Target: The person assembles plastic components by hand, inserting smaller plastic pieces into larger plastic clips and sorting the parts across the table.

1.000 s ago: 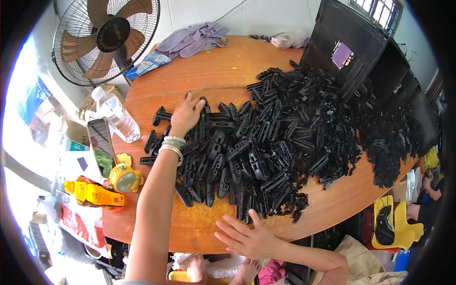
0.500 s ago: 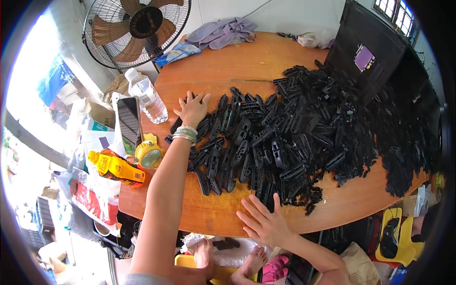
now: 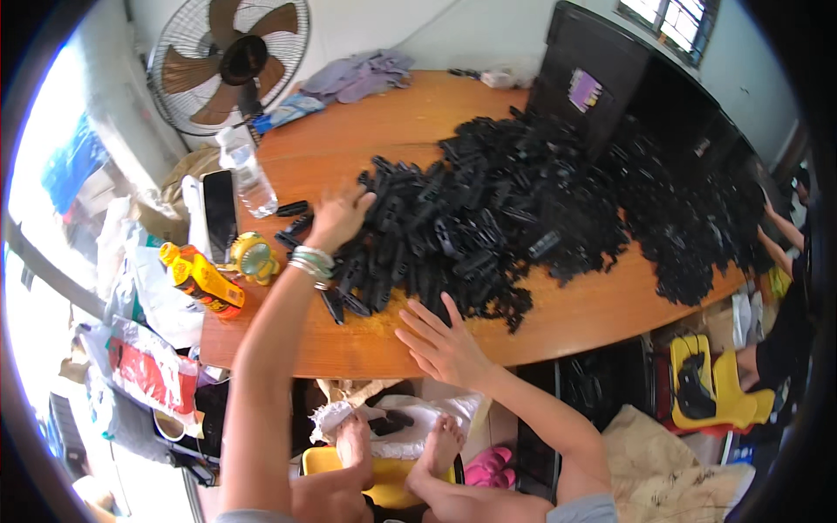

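A wide heap of black plastic parts (image 3: pixel 488 200), long and narrow in shape, spreads over the wooden table (image 3: pixel 349 353). My left hand (image 3: pixel 340 218) is at the heap's left edge, slightly blurred, its fingers apart and the palm down against the nearest parts. A few single parts (image 3: pixel 296 228) lie just left of it. Over the near side of the heap, my right hand (image 3: pixel 445 344) is spread with nothing in it. Bracelets circle my left wrist.
At the table's left stand a clear water bottle (image 3: pixel 248 174), a phone (image 3: pixel 220 209), a small yellow fan (image 3: pixel 255 258) and an orange drink bottle (image 3: pixel 202 281). A large black bin (image 3: pixel 628 96) lies tipped at the right. Another person's arms (image 3: pixel 785 231) reach in there.
The view has swung rightward, bringing another person's arms into sight. The parts beside my hands look more bunched together. My left hand has shifted along the heap's left edge; both hands stay spread.
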